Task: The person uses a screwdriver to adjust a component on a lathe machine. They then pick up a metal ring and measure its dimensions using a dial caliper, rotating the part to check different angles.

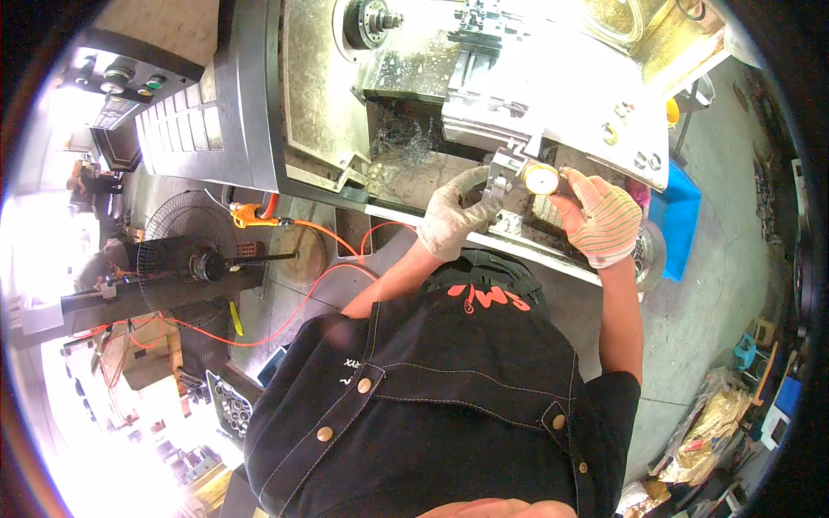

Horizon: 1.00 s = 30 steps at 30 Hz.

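In front of my chest, over the edge of the machine, I hold a dial gauge with a round white face and yellow rim [541,179]. A grey metal frame [508,162] extends from the gauge's left side. My left hand [455,214], in a pale work glove, is closed around the frame's lower left part. My right hand [602,217], in a striped knit glove, is closed with thumb and fingertips at the gauge's right side. What lies inside the right fingertips is partly hidden.
A lathe chuck [371,23] and metal chips [408,142] are beyond my left hand. Several small rings lie on a bright worktop [596,108]. A blue bin [678,220] stands at right. To the left are a fan [186,255], an orange air gun [250,216] and its hose.
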Each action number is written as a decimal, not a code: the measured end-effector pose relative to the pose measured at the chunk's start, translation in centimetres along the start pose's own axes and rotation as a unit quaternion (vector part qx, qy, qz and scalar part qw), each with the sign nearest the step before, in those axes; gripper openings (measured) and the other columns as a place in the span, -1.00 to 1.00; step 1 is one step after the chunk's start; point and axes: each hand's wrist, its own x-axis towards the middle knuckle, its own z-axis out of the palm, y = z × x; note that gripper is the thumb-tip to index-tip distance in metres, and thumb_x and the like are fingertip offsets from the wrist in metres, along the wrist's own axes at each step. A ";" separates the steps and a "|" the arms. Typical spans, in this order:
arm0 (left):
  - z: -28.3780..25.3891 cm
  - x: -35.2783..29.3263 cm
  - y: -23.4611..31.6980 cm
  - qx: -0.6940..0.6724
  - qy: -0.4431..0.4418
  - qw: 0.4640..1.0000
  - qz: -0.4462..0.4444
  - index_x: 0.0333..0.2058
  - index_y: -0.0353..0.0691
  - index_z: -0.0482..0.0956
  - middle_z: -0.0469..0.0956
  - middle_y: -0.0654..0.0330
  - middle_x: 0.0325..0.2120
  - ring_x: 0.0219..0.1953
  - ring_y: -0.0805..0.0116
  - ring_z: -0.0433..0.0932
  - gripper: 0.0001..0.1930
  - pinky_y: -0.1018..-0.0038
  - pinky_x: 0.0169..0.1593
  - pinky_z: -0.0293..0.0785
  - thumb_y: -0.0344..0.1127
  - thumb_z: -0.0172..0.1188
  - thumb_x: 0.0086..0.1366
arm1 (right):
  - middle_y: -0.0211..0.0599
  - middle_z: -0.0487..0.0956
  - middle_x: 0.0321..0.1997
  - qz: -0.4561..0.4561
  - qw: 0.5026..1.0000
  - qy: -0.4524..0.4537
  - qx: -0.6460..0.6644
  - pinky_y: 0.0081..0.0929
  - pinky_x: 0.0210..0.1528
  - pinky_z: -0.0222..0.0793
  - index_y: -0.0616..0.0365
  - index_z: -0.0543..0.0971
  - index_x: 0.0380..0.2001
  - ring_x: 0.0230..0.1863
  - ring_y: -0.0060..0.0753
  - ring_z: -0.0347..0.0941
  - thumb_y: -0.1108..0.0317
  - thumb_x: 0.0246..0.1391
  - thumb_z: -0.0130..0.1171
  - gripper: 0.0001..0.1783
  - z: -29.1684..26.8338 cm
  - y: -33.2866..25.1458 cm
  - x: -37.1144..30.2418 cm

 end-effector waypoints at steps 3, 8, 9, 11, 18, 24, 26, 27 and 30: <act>-0.1 0.0 -0.1 0.007 -0.003 1.000 -0.008 0.06 -0.36 0.34 0.53 0.23 -0.36 -0.43 0.55 0.45 -0.50 0.61 -0.39 0.39 -0.40 0.23 0.13 | -0.29 0.43 -0.63 -0.003 1.000 0.001 -0.009 -0.29 -0.58 0.27 0.05 0.55 -0.27 -0.63 -0.16 0.38 0.12 -0.17 0.27 -0.62 0.1 0.1 -0.1; -0.2 0.2 -0.6 -0.010 -0.002 1.000 -0.003 0.07 -0.34 0.34 0.52 0.24 -0.36 -0.43 0.56 0.45 -0.49 0.61 -0.39 0.38 -0.40 0.23 0.13 | -0.31 0.44 -0.63 -0.013 1.000 0.003 -0.020 -0.31 -0.58 0.27 0.04 0.55 -0.27 -0.64 -0.18 0.37 0.09 -0.14 0.24 -0.63 0.1 0.2 0.0; -0.2 0.2 -0.7 -0.020 -0.001 1.000 0.001 0.07 -0.34 0.34 0.52 0.25 -0.36 -0.44 0.56 0.44 -0.49 0.61 -0.39 0.38 -0.40 0.23 0.13 | -0.30 0.45 -0.62 -0.009 1.000 -0.004 -0.022 -0.33 -0.57 0.27 0.05 0.56 -0.27 -0.62 -0.19 0.38 0.10 -0.14 0.25 -0.63 0.1 0.2 0.0; -0.2 0.3 -0.8 -0.022 -0.005 1.000 0.001 0.07 -0.32 0.34 0.52 0.26 -0.36 -0.44 0.57 0.43 -0.49 0.62 -0.40 0.37 -0.39 0.24 0.12 | -0.28 0.48 -0.59 -0.001 0.999 -0.018 -0.028 -0.37 -0.54 0.27 0.08 0.58 -0.26 -0.60 -0.21 0.40 0.14 -0.15 0.27 -0.64 -0.2 0.1 0.0; -0.2 0.6 -1.2 -0.027 -0.006 1.000 0.015 0.05 -0.27 0.36 0.51 0.29 -0.39 -0.46 0.59 0.41 -0.49 0.64 -0.41 0.35 -0.35 0.27 0.11 | -0.28 0.48 -0.60 -0.006 1.000 -0.017 -0.023 -0.38 -0.55 0.26 0.09 0.58 -0.27 -0.60 -0.21 0.39 0.15 -0.16 0.28 -0.64 -0.1 0.3 0.0; -0.2 0.6 -0.5 -0.042 0.003 0.999 -0.022 0.00 -0.29 0.40 0.50 0.29 -0.40 -0.45 0.59 0.41 -0.54 0.63 -0.39 0.36 -0.25 0.26 0.16 | -0.29 0.48 -0.60 -0.003 1.000 -0.020 -0.023 -0.38 -0.54 0.25 0.08 0.58 -0.25 -0.60 -0.22 0.38 0.19 -0.20 0.31 -0.62 0.4 0.4 -0.1; -0.2 0.7 -0.3 -0.021 0.007 0.999 -0.029 -0.03 -0.32 0.41 0.50 0.28 -0.40 -0.44 0.60 0.41 -0.56 0.63 -0.39 0.36 -0.22 0.25 0.18 | -0.30 0.47 -0.60 -0.003 1.000 -0.020 -0.023 -0.38 -0.54 0.25 0.08 0.57 -0.25 -0.60 -0.22 0.38 0.19 -0.21 0.31 -0.62 0.5 0.5 -0.3; -0.2 0.7 -0.1 -0.006 0.005 1.000 -0.029 -0.04 -0.34 0.42 0.50 0.28 -0.40 -0.44 0.60 0.42 -0.56 0.63 -0.38 0.36 -0.20 0.24 0.18 | -0.30 0.47 -0.59 -0.005 1.000 -0.019 -0.022 -0.38 -0.53 0.26 0.08 0.57 -0.25 -0.59 -0.21 0.38 0.19 -0.20 0.31 -0.62 0.6 0.5 -0.4; -0.2 0.7 0.3 0.016 -0.003 0.999 -0.029 -0.07 -0.38 0.43 0.51 0.27 -0.40 -0.44 0.60 0.41 -0.56 0.64 -0.38 0.36 -0.19 0.24 0.18 | -0.30 0.47 -0.59 -0.005 1.000 -0.020 -0.022 -0.38 -0.53 0.26 0.08 0.57 -0.25 -0.59 -0.21 0.38 0.17 -0.19 0.30 -0.62 0.6 0.6 -0.5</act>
